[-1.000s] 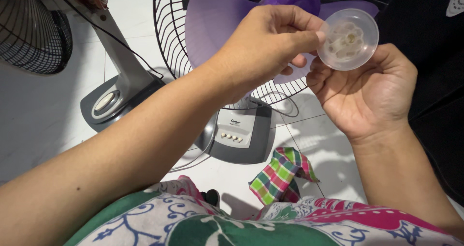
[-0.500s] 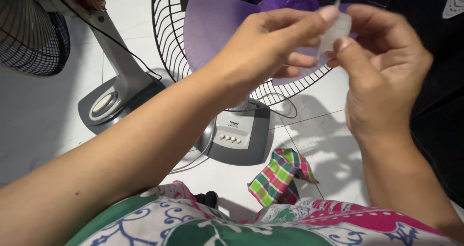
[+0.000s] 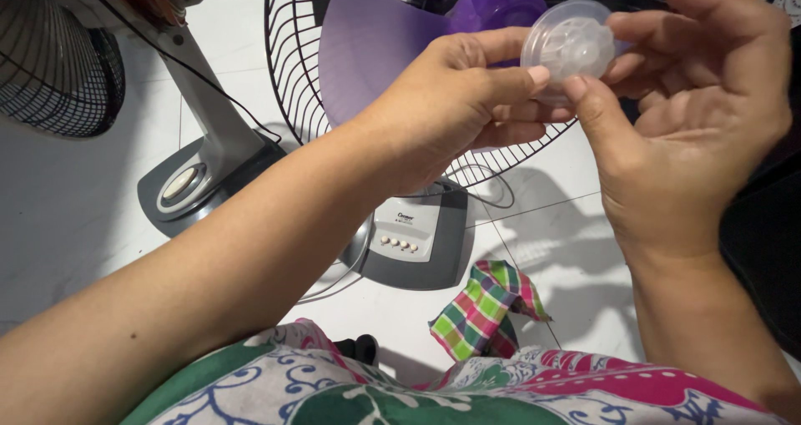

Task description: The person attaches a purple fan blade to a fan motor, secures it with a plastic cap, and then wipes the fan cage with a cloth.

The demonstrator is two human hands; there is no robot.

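A small round clear plastic cap [image 3: 570, 47] with ribs inside is held up between both hands. My left hand [image 3: 455, 100] pinches its left edge with thumb and fingers. My right hand [image 3: 692, 116] holds its lower right side, thumb against the rim, fingers curled behind it. Behind the cap stands a fan with a purple blade [image 3: 375, 50] and a black wire guard [image 3: 292, 58] with the front open.
The fan's grey base with a row of buttons [image 3: 409, 241] sits on the white tiled floor. A second fan with a grey base [image 3: 188, 183] stands at the left. A checked cloth [image 3: 484, 304] lies near my patterned lap [image 3: 375, 392].
The cap has been turned over between my hands, from edge-on half a second ago to face-on now. My right hand shifted from under the cap to its right side.
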